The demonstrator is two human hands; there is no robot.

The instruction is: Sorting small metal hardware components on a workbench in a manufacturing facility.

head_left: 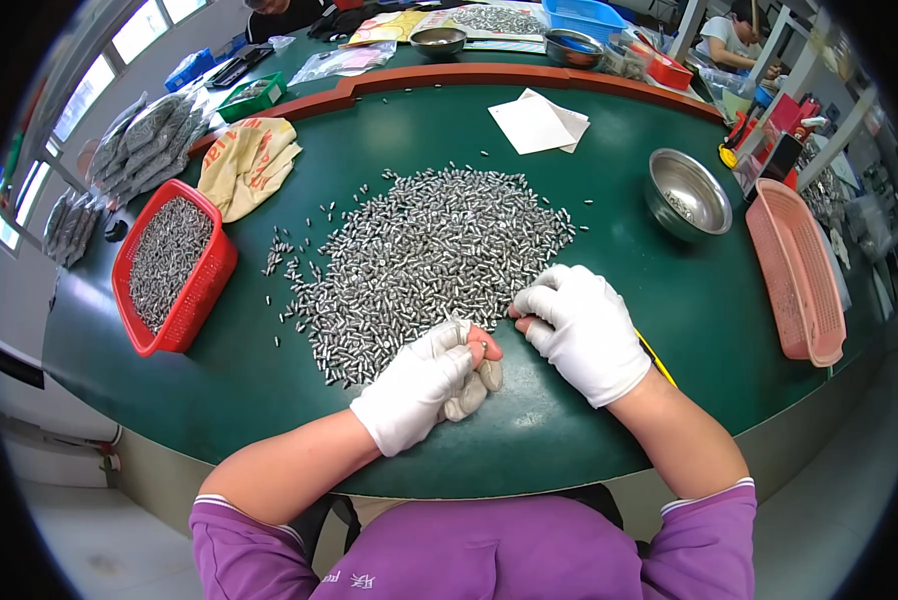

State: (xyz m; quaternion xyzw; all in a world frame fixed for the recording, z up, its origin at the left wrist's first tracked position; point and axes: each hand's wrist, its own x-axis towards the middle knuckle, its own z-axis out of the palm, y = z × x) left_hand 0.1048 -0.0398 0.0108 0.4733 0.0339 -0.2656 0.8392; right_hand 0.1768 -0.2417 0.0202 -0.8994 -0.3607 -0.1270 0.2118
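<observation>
A broad heap of small silvery metal pieces (424,250), short and bullet-shaped, covers the middle of the green table. My left hand (424,385), in a white glove with bare fingertips showing, is curled at the heap's near edge. Between its thumb and forefinger a small metal piece (484,345) just shows. To the right, my right hand (589,335), gloved the same way, is bent with its thumb and fingertips together against the heap's right edge. What those fingers pinch, if anything, is too small to make out.
At left stands a red plastic basket (225,262) full of similar pieces, beside a cream cloth bag (249,165). White papers (539,122), a metal bowl (691,190) and a pink basket (794,270) lie right. A yellow tool (657,360) is partly under my right wrist. Other people sit beyond.
</observation>
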